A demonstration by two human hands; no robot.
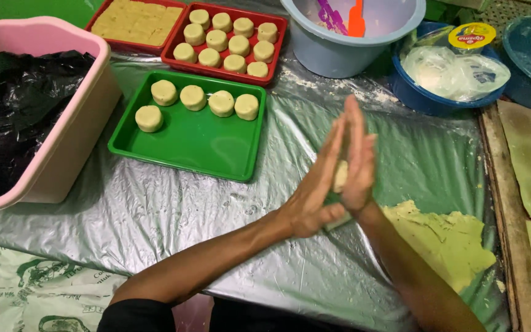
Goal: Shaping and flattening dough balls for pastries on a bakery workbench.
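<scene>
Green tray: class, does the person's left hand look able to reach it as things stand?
Probably yes: the green tray lies past the left hand with bare sheet between, though that hand presses dough against the right hand.

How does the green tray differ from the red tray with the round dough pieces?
The green tray holds five round dough pieces along its far side, the rest bare; the red tray is nearly full with eleven. The green tray lies nearer the person's hands, left hand and right hand, which press dough between the palms; the red tray sits behind it. Both are shallow, rectangular, on the plastic-covered table.
</scene>
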